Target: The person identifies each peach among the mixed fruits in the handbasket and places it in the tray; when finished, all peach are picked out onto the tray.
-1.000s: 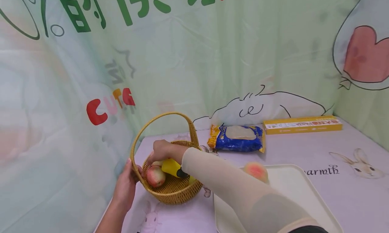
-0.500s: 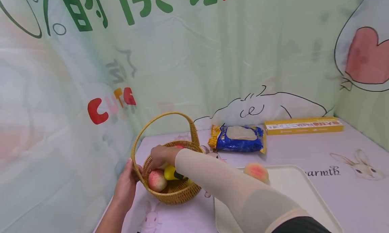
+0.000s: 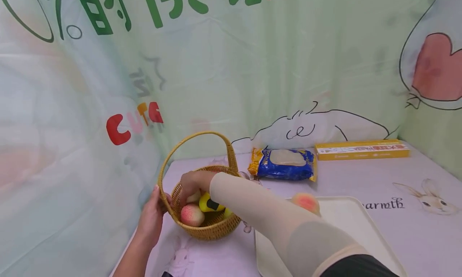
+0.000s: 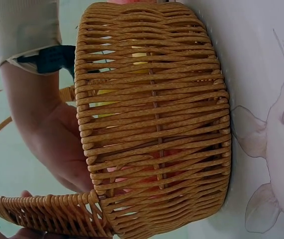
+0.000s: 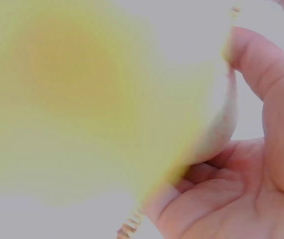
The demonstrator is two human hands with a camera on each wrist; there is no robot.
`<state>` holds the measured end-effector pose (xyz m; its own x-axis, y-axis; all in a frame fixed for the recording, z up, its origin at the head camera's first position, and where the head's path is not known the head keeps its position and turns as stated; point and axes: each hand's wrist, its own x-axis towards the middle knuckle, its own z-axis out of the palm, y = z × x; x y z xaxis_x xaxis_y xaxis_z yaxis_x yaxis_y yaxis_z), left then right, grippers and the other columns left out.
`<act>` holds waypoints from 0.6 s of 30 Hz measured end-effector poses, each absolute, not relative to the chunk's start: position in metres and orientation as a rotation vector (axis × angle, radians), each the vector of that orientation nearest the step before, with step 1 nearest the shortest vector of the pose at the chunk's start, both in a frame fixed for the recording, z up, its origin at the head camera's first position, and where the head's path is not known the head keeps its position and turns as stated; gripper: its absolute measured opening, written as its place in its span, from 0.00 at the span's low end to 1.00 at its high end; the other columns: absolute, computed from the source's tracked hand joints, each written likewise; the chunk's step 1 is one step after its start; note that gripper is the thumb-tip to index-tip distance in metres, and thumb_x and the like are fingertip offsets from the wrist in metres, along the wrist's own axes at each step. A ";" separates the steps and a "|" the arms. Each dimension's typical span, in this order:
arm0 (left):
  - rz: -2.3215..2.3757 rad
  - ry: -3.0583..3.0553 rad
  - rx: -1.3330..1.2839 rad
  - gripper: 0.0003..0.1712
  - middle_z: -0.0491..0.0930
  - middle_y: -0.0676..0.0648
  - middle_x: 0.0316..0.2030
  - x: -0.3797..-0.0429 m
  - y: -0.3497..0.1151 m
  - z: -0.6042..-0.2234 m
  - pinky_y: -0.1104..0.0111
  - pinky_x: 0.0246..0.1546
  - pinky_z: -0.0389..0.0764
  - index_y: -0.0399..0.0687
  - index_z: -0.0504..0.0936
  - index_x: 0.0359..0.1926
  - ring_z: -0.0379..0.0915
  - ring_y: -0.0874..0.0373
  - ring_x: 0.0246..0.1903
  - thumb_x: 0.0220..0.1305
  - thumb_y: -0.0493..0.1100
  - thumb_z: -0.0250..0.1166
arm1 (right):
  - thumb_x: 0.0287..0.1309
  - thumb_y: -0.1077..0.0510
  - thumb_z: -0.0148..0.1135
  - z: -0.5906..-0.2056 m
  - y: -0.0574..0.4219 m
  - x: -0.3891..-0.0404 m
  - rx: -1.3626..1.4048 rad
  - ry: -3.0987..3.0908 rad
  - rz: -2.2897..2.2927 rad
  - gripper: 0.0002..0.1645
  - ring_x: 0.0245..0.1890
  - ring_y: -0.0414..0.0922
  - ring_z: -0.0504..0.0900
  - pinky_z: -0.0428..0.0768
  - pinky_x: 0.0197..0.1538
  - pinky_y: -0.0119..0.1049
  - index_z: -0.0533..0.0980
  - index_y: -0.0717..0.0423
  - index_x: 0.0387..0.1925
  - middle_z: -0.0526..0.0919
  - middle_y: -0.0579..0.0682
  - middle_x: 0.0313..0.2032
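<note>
My left hand [image 3: 151,216] grips the wicker basket [image 3: 213,233] at the left foot of its arched handle. Inside the basket, my right hand [image 3: 193,184] reaches down at the left wall. In the right wrist view, thumb and fingers of the right hand [image 5: 246,184] curl round a pale, pink-speckled peach [image 5: 221,127], largely hidden by a blurred yellow fruit [image 5: 72,99] close to the camera. A pink peach [image 3: 192,215] lies at the basket's front left, beside the yellow fruit [image 3: 205,202]. The sleeved forearm covers the basket's right part.
A cream tray [image 3: 346,225] stands to the right, with another peach [image 3: 306,202] at its far left, partly behind the forearm. Behind lie a blue-and-yellow packet [image 3: 286,164] and a long yellow box [image 3: 362,149]. A printed curtain [image 3: 231,76] hangs close behind the table.
My right hand has sunk a little deeper into the basket. The front peach and the yellow fruit have shifted slightly to the right. My left hand keeps its grip on the handle.
</note>
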<state>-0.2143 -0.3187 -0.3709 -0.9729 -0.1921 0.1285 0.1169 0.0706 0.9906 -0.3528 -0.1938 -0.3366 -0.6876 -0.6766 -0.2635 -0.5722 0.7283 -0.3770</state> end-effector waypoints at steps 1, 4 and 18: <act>-1.996 -2.126 0.078 0.34 0.75 0.51 0.34 -0.214 -0.318 -0.371 0.66 0.49 0.72 0.43 0.73 0.40 0.71 0.57 0.38 0.81 0.67 0.38 | 0.55 0.43 0.76 -0.334 -0.191 -0.353 -0.955 2.556 -0.405 0.21 0.35 0.43 0.79 0.81 0.43 0.36 0.81 0.54 0.40 0.81 0.47 0.35; -1.995 -2.131 0.079 0.35 0.75 0.51 0.33 -0.214 -0.318 -0.370 0.66 0.48 0.72 0.41 0.73 0.40 0.71 0.57 0.38 0.81 0.68 0.38 | 0.57 0.41 0.75 -0.325 -0.183 -0.356 -0.940 2.573 -0.499 0.23 0.34 0.44 0.81 0.83 0.44 0.38 0.79 0.54 0.40 0.81 0.47 0.35; -1.992 -2.137 0.051 0.34 0.76 0.52 0.34 -0.211 -0.317 -0.369 0.66 0.48 0.73 0.42 0.73 0.41 0.71 0.58 0.39 0.81 0.67 0.39 | 0.57 0.34 0.71 -0.294 -0.125 -0.354 -1.021 2.584 -0.704 0.29 0.38 0.44 0.78 0.78 0.40 0.33 0.77 0.53 0.43 0.79 0.47 0.38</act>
<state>-0.2110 -0.3166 -0.3691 -0.9754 -0.1735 0.1360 0.1235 0.0808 0.9891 -0.3537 -0.1254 -0.2943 -0.7132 -0.6971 -0.0733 -0.5635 0.6324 -0.5315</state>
